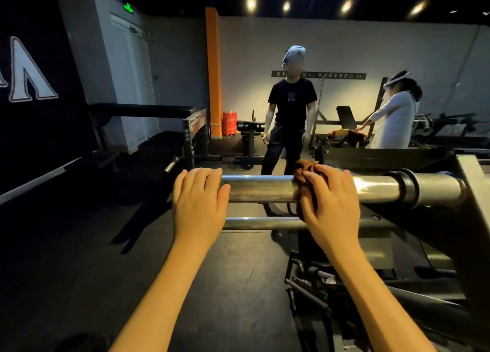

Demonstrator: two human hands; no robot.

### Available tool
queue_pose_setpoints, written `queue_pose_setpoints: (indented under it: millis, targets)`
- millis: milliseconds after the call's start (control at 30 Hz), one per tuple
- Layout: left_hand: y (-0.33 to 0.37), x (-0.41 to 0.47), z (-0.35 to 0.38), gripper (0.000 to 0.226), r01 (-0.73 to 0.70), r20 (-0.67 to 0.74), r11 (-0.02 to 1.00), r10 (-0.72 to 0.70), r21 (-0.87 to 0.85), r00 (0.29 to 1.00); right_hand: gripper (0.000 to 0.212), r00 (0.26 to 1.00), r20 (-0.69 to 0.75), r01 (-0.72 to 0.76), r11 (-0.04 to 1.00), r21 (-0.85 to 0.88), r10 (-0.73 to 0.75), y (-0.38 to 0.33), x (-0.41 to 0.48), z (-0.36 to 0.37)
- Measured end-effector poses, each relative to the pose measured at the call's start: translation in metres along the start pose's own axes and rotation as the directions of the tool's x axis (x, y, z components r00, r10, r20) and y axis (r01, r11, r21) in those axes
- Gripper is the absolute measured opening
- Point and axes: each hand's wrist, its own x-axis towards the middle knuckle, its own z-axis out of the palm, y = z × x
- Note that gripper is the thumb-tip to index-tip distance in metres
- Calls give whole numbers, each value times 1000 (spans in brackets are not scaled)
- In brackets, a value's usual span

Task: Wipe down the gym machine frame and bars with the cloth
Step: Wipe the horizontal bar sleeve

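The head view looks down on a dark gym floor (79, 245) under dim ceiling spotlights. A thick chrome bar (259, 190) runs level across the middle, and a thinner bar (259, 223) lies parallel just below it. To the right, the thick bar passes through a black collar (405, 187) into the grey machine frame (472, 192). Beyond the bar a person in a black T-shirt (291, 107) stands facing the camera. Further right of that person, someone in white (395, 118) leans over other equipment. An orange pillar (213, 73) and a red box (230, 123) stand against the far wall, left of the bar's middle. A padded bench (143, 110) sits beyond the bar's left end.

The left hand (198, 200) lies on the bar's left end. Its fingers are close together and nearly straight, draped over the top, and the thumb lies along the near side. The right hand (331, 200) grips the brown cloth (302, 171) against the bar, right of its middle. The cloth is bunched under the fingers and thumb and shows above and below them.

The bar's left tip is hidden under the left hand. The frame is cut off at the right edge, and the parts below the bar are too dark to make out.
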Motion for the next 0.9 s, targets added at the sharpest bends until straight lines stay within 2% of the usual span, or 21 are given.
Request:
queue_pose_setpoints:
  millis: [100, 133, 200, 333, 433, 533, 633, 700, 800, 900]
  targets:
    - [1, 1, -1, 44, 5, 14, 1000, -5, 1, 1000, 37, 970, -58, -229, 970, 82, 234, -20, -3, 5]
    - [1, 1, -1, 44, 7, 16, 1000, -7, 2, 1000, 35, 961, -62, -264, 960, 95, 271, -32, -3, 9]
    - [2, 1, -2, 44, 9, 26, 1000, -9, 2, 1000, 35, 973, -30, -226, 970, 87, 229, -52, -6, 16]
    - [1, 1, -6, 45, -8, 55, 1000, 9, -25, 998, 43, 995, 95, 10, 1000, 26, -13, -45, -10, 7]
    - [-3, 2, -9, 46, -40, 58, 997, 44, -63, 997, 45, 986, 165, 17, 1000, 21, -20, -22, -12, -3]
    - [-9, 2, -10, 47, -85, 64, 991, 92, -103, 994, 46, 992, 87, -93, 995, 39, 89, -22, -14, -1]
    - [-18, 5, -10, 46, -149, 96, 977, 164, -151, 982, 46, 944, -58, -317, 941, 123, 325, -55, -10, 16]
    - [-29, 9, -11, 44, -211, 113, 954, 238, -211, 965, 42, 920, -102, -365, 921, 133, 379, -87, -8, 31]
    - [-51, 21, -15, 39, -314, 112, 879, 374, -359, 921, 42, 952, -81, -290, 955, 67, 295, -124, -11, 47]
    - [-72, 35, -17, 32, -268, 136, 750, 429, -604, 893, 46, 969, -14, -245, 969, 5, 245, -131, -13, 42]
